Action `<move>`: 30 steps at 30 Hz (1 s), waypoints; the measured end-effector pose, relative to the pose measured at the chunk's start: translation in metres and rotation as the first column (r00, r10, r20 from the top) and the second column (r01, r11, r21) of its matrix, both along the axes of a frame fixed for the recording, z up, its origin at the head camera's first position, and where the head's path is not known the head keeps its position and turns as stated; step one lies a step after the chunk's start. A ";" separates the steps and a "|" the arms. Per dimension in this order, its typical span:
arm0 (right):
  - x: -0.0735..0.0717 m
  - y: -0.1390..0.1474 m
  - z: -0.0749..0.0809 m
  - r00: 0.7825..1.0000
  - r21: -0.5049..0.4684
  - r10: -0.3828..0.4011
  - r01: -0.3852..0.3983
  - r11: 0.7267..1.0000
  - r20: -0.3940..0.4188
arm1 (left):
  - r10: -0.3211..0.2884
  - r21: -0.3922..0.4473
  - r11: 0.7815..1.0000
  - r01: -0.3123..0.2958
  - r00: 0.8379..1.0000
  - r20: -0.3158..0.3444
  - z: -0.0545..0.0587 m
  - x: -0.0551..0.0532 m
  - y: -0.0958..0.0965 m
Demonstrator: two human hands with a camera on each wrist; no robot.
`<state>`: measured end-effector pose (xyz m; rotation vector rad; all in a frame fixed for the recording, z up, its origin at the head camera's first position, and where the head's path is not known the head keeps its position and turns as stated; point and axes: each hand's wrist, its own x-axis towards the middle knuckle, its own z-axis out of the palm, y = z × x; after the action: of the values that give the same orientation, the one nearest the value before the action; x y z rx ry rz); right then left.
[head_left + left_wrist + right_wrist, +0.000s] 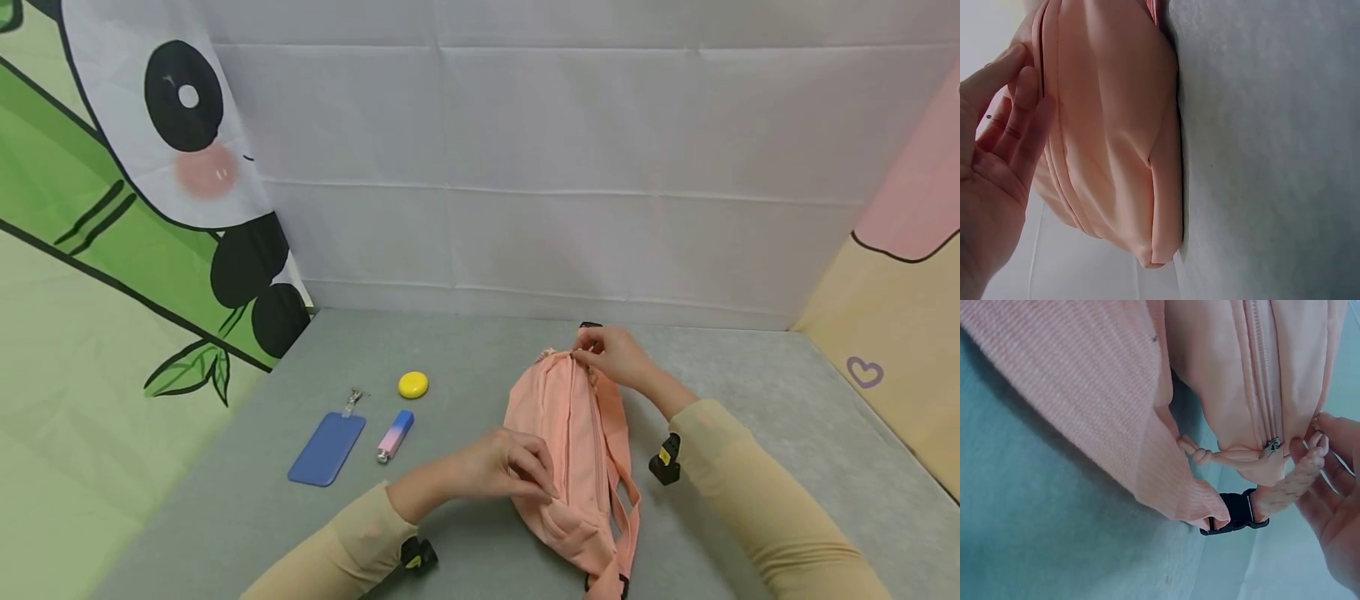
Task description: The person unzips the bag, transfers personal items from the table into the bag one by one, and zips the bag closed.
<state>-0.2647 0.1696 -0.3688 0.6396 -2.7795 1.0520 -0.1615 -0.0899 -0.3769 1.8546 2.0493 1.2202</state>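
Note:
A peach-coloured waist bag (543, 417) stands lengthwise on the grey table, its zippers running along the top. My left hand (498, 467) pinches the fabric by the seam at the near end, thumb on one side and fingertips on the other, as the left wrist view shows. At the far end my right hand (615, 357) pinches a zipper pull (1317, 447) with a braided cord between thumb and index finger. Another zipper slider (1272, 446) with a knotted cord sits beside it. Below hangs a black buckle (1238, 511) on the wide strap (1104, 400).
Left of the bag lie a blue card holder (327, 450) with a metal clip, a blue-and-pink lighter-shaped stick (395, 435) and a round yellow case (413, 384). A white cloth wall (525, 167) rises behind the table, with printed cloth at both sides.

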 end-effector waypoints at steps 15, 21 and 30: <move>0.004 0.003 0.002 0.999 0.077 -0.007 0.004 0.997 0.037 | 0.002 0.044 0.999 -0.007 0.994 0.111 -0.016 -0.008 -0.001; 0.004 0.003 0.002 0.999 0.084 -0.014 0.010 0.996 0.048 | 0.048 0.062 0.996 -0.058 0.987 0.153 -0.010 -0.021 -0.008; 0.003 0.006 0.001 0.999 0.064 -0.008 0.005 0.998 0.051 | 0.247 0.104 0.957 -0.271 0.948 0.201 -0.011 -0.052 -0.013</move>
<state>-0.2617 0.1752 -0.3677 0.6193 -2.8674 0.9964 -0.2132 -0.1032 -0.3883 1.4820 2.2061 1.5623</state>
